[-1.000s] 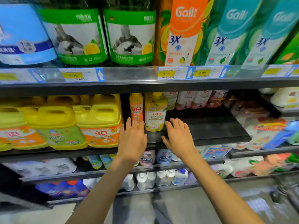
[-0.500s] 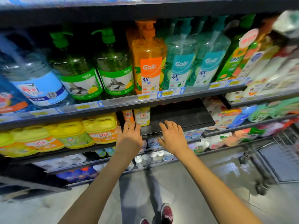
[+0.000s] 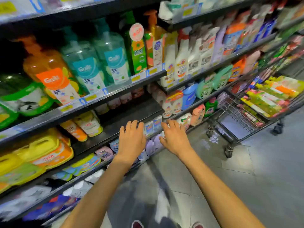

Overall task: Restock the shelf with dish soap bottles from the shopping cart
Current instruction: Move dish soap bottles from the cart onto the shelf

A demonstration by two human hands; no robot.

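Observation:
Two small dish soap bottles, an orange one (image 3: 74, 130) and a pale yellow one (image 3: 89, 123), stand on the black shelf (image 3: 131, 112), which is bare to their right. My left hand (image 3: 131, 140) and my right hand (image 3: 175, 138) hover palm down in front of that shelf's front edge, fingers spread, holding nothing. The wire shopping cart (image 3: 246, 112) stands at the right, holding several yellow and green dish soap bottles (image 3: 269, 96) lying flat.
Big pump bottles (image 3: 82, 66) fill the shelf above. Yellow jugs (image 3: 44, 148) stand left of the small bottles. Lower shelves carry pouches and small bottles. Grey tiled floor (image 3: 246, 178) lies between me and the cart; my shoes show at the bottom.
The view has swung right and pulled back from the shelf, bringing the shopping cart into sight. Both hands have drawn back from the shelf and stay empty.

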